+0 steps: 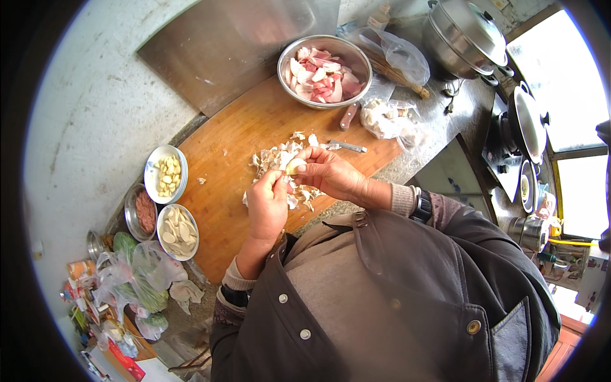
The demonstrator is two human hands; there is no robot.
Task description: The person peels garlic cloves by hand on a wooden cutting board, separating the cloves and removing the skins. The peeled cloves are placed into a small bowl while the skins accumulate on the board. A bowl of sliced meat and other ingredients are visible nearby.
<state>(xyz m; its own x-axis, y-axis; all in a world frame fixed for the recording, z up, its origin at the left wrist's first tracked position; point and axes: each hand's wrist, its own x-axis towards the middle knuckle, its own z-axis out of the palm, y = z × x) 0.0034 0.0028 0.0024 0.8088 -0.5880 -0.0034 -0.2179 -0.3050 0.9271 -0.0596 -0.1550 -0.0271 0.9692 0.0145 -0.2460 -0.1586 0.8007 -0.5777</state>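
Observation:
A pale garlic clove (pixel 295 166) is pinched between the thumb and fingers of my right hand (pixel 334 174). My left hand (pixel 268 205) has its thumb and forefinger closed on the clove's lower end; whether they grip flesh or skin is too small to tell. Beneath both hands, a heap of papery garlic skins (pixel 277 156) lies on the wooden cutting board (pixel 215 157). Just beyond my right hand is a small grey metal-handled blade (pixel 348 145). Peeled cloves (pixel 168 175) fill a white bowl (pixel 152 184) at the left end of the board.
At the back stands a steel bowl (pixel 324 105) of raw sliced meat. A riveted knife handle (pixel 349 117) lies beside a bag of garlic bulbs (pixel 386 119). On the left are a bowl of pale slices (pixel 179 231) and minced meat (pixel 145 210). A steamer pot (pixel 458 43) stands back right.

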